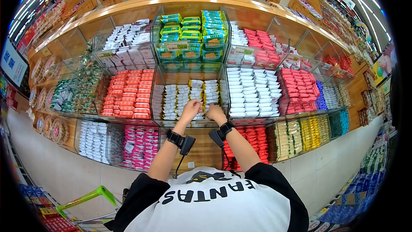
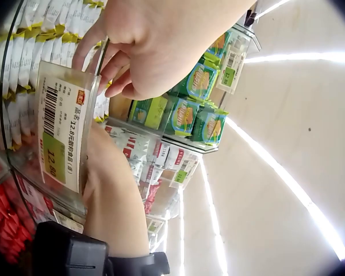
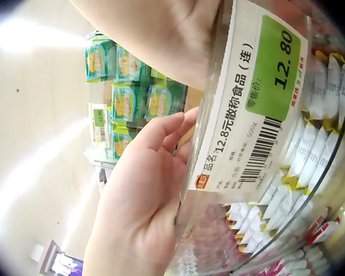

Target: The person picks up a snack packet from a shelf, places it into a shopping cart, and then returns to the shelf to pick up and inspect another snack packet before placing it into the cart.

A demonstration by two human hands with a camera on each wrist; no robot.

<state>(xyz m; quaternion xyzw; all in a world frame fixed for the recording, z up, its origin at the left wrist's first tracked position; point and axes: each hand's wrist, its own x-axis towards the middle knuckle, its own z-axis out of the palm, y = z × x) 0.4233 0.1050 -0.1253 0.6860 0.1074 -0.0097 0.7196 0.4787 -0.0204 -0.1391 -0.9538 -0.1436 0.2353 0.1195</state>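
Observation:
Both hands reach over the front panel of a clear bin (image 1: 189, 123) that holds rows of white packets with yellow ends (image 1: 170, 99). My left hand (image 1: 192, 111) is over the packets with its fingers bent, as the left wrist view also shows (image 2: 144, 52). Close beside it, my right hand (image 1: 216, 112) is low at the bin's front, fingers pointing inward. A price label (image 3: 247, 103) on the front panel covers part of the right hand's fingers. Whether either hand pinches a packet I cannot tell.
Neighbouring bins hold orange-red packets (image 1: 128, 92) on the left and white packets (image 1: 253, 92) on the right. Green packs (image 1: 191, 21) fill the bin above. Red packets (image 1: 253, 141) lie lower right. A green-handled cart (image 1: 86, 197) stands behind at left.

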